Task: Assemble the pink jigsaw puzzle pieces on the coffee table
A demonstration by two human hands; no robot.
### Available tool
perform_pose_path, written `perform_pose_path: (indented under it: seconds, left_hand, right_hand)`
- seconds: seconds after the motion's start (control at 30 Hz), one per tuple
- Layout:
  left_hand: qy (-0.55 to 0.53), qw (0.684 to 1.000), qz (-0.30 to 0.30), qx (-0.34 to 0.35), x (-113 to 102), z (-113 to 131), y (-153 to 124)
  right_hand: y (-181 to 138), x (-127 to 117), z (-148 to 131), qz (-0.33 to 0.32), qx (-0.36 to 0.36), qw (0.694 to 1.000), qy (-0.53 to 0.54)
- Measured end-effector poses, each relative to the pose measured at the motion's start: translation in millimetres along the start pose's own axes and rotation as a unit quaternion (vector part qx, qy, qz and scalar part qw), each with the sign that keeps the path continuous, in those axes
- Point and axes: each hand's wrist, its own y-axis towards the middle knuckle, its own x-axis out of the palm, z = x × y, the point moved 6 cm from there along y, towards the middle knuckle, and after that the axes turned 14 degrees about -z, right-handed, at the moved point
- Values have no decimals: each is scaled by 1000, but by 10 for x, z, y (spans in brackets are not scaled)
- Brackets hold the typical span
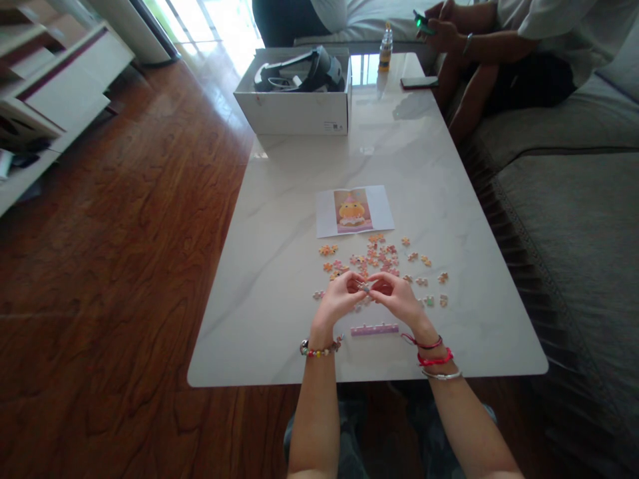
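My left hand [338, 299] and my right hand [398, 297] meet above the white marble table [279, 266], fingers pinched together on small puzzle pieces [365, 287] held between them. Several loose orange and pink puzzle pieces [379, 259] lie scattered just beyond my hands. A short joined strip of purple pieces [374, 328] lies on the table below my wrists. A printed reference picture [353, 210] of a yellow figure lies farther out.
A white cardboard box [294, 110] with a dark headset stands at the far end, beside a small bottle [385, 48] and a phone [419, 82]. Another person [479, 46] sits on the grey sofa [574, 219], holding a device. Wooden floor lies left.
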Motion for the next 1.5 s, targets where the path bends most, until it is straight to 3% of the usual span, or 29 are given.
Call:
perform_pose_path:
  seconds: [0.27,0.57,0.97,1.23,1.5]
  left_hand:
    - [-2,1000,-19,-15,-22,54,-38]
    - [37,999,-29,-2,-23,71,-75]
    - [0,999,-47,-11,-8,41,-99]
    - [-62,998,-1,-2,-77,77,-88]
    - [-38,996,86,16,-150,225,-51]
  right_hand:
    - [-12,-10,-19,26,1,999,-37]
    - [-28,17,-14,12,2,999,-31]
    - [-31,38,-13,-4,9,999,-31]
    - [-31,57,-32,-35,-8,999,38]
    - [18,-133,-20,103,-12,984,148]
